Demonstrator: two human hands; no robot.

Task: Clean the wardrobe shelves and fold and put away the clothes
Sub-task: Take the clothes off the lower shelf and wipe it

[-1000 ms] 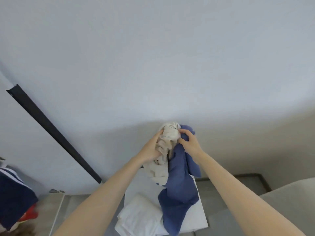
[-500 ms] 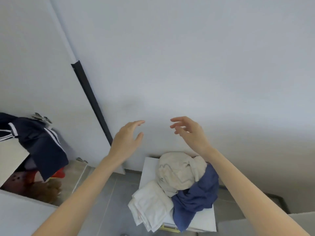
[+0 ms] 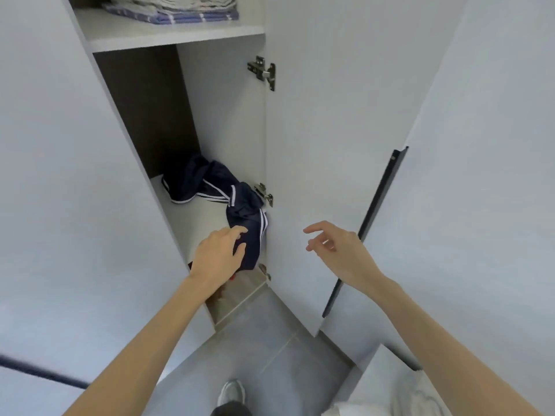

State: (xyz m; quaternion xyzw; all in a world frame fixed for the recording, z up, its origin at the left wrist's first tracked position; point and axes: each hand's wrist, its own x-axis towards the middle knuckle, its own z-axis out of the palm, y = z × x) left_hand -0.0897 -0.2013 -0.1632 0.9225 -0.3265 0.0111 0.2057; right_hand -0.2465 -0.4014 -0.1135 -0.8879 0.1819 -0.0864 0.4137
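My left hand [image 3: 217, 255] touches the navy garment [image 3: 246, 211] with half-curled fingers, gripping or not I cannot tell; my right hand [image 3: 341, 250] is spread, empty.

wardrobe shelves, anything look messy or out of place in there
Yes: the navy garment lies crumpled, unfolded, on the lower shelf, one end hanging over its front edge, where the left hand grips it. The folded stack above looks tidy.

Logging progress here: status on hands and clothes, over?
Left hand grips the navy garment by its hanging end. Right hand open, empty, by the door. Garment crumpled on the shelf, spilling over the edge. Hinge close beside it.
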